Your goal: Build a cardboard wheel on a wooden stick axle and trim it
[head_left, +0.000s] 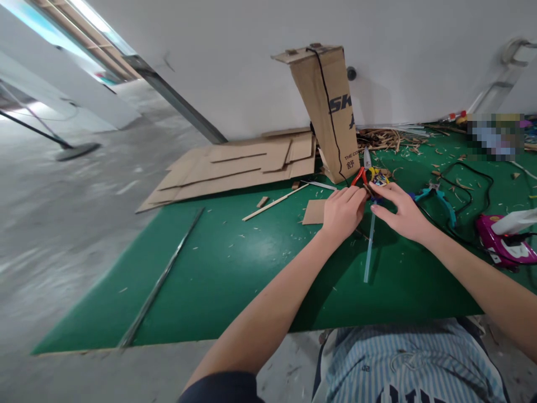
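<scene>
My left hand (pixel 344 214) is closed, fingers curled down over something small that I cannot make out. Close beside it, my right hand (pixel 397 211) has its thumb and fingers apart, their tips near a small dark piece between the hands. Just beyond the fingertips lie orange-handled scissors (pixel 359 177) and a yellow-handled tool (pixel 382 172), partly covered. A translucent glue stick (pixel 369 254) extends toward me from below the hands. By my left wrist rests a small square of cardboard (pixel 314 212).
A tall cardboard box (pixel 325 112) with a black cord stands against the wall. Flat cardboard sheets (pixel 239 168) lie left of it, brown scraps (pixel 388 140) right. Teal-handled pliers (pixel 444 206), a magenta device (pixel 499 240) and black cable occupy the right of the green table (pixel 235 285).
</scene>
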The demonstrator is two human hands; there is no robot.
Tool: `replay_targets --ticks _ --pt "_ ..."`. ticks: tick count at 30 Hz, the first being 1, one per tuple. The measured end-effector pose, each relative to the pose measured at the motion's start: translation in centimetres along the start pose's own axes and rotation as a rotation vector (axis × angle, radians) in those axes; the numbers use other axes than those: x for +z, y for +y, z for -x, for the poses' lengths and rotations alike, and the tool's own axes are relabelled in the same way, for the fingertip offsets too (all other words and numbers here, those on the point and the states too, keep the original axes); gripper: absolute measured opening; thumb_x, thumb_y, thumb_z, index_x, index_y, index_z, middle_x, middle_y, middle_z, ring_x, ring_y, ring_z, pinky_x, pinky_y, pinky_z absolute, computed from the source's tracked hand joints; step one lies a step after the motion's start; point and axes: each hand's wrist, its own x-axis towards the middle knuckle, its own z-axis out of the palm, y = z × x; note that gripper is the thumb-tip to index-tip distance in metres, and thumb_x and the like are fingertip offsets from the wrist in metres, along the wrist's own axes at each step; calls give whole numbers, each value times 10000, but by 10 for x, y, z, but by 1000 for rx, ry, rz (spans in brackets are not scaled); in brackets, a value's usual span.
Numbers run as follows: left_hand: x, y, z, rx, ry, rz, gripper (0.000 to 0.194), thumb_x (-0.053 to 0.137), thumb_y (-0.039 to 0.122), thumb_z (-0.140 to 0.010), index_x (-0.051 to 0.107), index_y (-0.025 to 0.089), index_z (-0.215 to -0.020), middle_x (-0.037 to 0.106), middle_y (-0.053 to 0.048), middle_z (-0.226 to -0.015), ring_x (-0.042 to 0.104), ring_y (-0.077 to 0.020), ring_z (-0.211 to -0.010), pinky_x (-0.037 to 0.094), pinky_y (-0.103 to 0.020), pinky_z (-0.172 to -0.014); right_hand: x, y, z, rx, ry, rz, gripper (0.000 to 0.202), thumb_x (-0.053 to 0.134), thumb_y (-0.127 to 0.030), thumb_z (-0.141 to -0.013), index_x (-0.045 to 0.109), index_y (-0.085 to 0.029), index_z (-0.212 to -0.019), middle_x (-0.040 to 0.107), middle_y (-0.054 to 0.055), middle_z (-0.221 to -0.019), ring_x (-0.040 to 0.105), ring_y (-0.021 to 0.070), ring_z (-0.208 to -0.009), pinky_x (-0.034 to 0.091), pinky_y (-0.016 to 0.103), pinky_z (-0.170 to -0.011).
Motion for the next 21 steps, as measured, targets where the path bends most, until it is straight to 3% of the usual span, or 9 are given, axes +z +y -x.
replay_targets --ticks 7,11,16,21 --pt "-1 4 -6 -234 29 295 172 474 203 -964 610 181 -860 662 -51 -805 596 -151 -705 429 -251 -624 -4 -11 -3 -59 21 -39 484 611 -285 -874 587 -269 -1357 660 93 -1234 634 243 -1128 500 486 -1031" --pt "-4 9 -11 -393 -10 485 198 498 242 -950 565 187 -772 611 -11 -707 553 -123 -636 409 -229 -583 -7 -14 -3 -30 45 -46 364 605 -285 -871 619 -223 -1229 681 104 -1245 649 241 -1140 512 455 -1019" --pt "-7 15 -13 -482 -66 608 252 481 264 -950 509 188 -711 532 16 -612 482 -110 -562 376 -237 -555 -8 -13 -3 -27 67 30 295 614 -312 -869 687 -237 -1145 722 77 -1200 657 249 -1130 506 472 -1018" --pt "-6 16 -12 -491 -60 632 218 480 248 -945 520 188 -739 546 11 -640 515 -119 -602 406 -244 -583 -10 -15 -4 -15 49 -4 331 606 -291 -871 714 -273 -1183 724 54 -1191 658 237 -1117 505 464 -1018"
